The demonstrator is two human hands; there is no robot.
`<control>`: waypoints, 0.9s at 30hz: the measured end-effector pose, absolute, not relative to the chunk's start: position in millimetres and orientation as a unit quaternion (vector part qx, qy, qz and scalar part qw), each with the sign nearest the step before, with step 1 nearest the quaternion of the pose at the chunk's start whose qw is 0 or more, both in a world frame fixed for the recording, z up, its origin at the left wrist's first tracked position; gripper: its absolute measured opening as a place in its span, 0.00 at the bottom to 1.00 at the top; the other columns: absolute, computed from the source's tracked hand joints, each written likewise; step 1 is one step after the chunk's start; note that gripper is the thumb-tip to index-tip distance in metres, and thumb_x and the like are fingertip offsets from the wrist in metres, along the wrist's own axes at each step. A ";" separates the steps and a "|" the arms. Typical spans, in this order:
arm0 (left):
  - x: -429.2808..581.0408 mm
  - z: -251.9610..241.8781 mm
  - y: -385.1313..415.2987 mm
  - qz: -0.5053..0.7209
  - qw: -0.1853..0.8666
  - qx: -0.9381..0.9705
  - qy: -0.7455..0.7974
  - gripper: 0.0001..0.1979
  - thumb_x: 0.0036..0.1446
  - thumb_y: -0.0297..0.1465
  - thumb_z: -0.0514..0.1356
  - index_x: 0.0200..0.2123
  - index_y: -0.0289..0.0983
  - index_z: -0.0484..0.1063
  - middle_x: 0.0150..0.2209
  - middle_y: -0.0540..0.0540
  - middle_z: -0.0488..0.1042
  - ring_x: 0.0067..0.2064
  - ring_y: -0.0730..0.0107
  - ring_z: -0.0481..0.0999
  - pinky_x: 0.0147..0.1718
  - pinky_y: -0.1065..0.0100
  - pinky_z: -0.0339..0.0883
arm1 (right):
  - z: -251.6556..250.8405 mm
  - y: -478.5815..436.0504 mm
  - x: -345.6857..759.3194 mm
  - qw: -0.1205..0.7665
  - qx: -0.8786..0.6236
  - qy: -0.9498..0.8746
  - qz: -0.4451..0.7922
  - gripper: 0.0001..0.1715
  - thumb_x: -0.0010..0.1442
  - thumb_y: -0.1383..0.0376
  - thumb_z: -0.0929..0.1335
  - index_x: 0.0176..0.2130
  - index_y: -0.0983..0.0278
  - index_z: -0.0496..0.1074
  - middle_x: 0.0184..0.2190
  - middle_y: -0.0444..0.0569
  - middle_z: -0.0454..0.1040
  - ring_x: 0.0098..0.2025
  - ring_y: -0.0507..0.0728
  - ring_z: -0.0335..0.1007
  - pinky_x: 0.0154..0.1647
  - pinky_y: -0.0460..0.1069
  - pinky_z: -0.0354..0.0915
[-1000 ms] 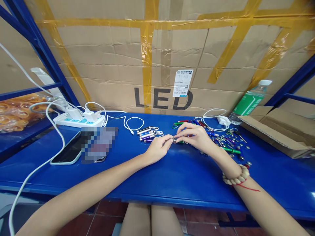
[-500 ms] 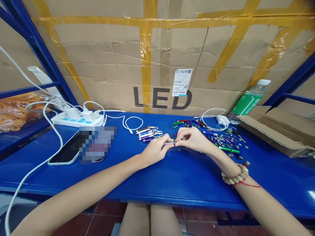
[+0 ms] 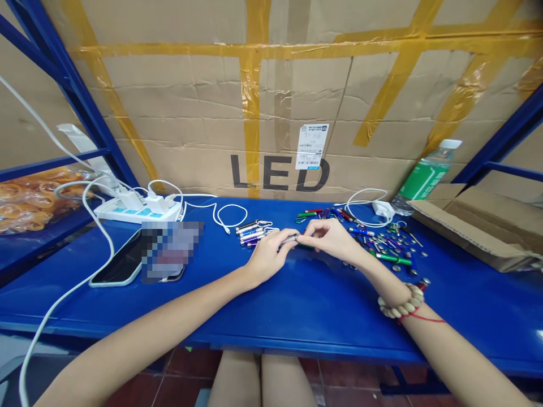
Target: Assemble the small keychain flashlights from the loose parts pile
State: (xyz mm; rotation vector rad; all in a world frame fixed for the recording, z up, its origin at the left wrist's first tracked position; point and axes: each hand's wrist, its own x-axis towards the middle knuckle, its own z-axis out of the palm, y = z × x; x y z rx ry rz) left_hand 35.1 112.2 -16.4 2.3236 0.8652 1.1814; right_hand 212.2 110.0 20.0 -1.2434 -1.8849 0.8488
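My left hand [image 3: 268, 255] pinches a small silver keychain flashlight [image 3: 289, 239] just above the blue shelf top [image 3: 305, 305]. My right hand [image 3: 328, 237] meets it from the right, fingertips closed on the flashlight's end. A row of finished mini flashlights [image 3: 253, 231] with clips lies just behind my left hand. To the right of my right hand is a scattered pile of coloured flashlight tubes and small parts [image 3: 388, 249]. A bead bracelet [image 3: 401, 302] is on my right wrist.
A phone [image 3: 121, 261] on a white cable and a power strip [image 3: 138, 210] lie at the left. A white charger and coiled cable [image 3: 373, 204], a green-labelled bottle [image 3: 426, 175] and an open cardboard box [image 3: 479, 223] stand at the right. A taped cardboard wall marked LED [image 3: 280, 172] closes the back.
My hands have drawn together: a second ago the right fingers held a small part apart from the tube, now both hands close on the flashlight. The view has shifted slightly.
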 end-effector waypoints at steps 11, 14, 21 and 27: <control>36.9 -11.9 108.3 0.361 0.264 0.829 0.336 0.13 0.62 0.33 0.45 0.35 0.38 0.68 0.25 0.52 0.69 0.29 0.74 0.69 0.33 0.73 0.60 | 22.9 112.7 221.9 0.414 -0.349 -0.805 0.244 0.13 0.47 0.58 0.71 0.28 0.66 0.76 0.28 0.47 0.68 0.22 0.46 0.61 0.20 0.43 0.61; 35.0 -14.1 108.4 0.356 0.286 0.830 0.320 0.11 0.61 0.34 0.47 0.37 0.37 0.66 0.25 0.52 0.69 0.28 0.74 0.69 0.31 0.73 0.60 | 20.5 112.8 220.8 0.406 -0.346 -0.815 0.227 0.12 0.47 0.58 0.72 0.25 0.65 0.76 0.25 0.47 0.68 0.24 0.47 0.63 0.22 0.43 0.61; 31.0 -24.4 109.8 0.381 0.331 0.801 0.321 0.05 0.59 0.33 0.51 0.34 0.37 0.60 0.27 0.50 0.71 0.30 0.72 0.73 0.31 0.72 0.63 | 14.1 111.8 213.1 0.412 -0.371 -0.803 0.219 0.18 0.45 0.53 0.71 0.22 0.66 0.75 0.22 0.47 0.68 0.23 0.47 0.61 0.21 0.43 0.57; 28.0 -24.4 112.2 0.399 0.293 0.807 0.320 0.06 0.58 0.33 0.53 0.34 0.37 0.63 0.36 0.46 0.74 0.36 0.67 0.75 0.35 0.69 0.67 | 13.1 109.0 207.6 0.406 -0.423 -0.777 0.228 0.19 0.44 0.52 0.71 0.24 0.67 0.75 0.21 0.46 0.68 0.21 0.46 0.58 0.20 0.43 0.55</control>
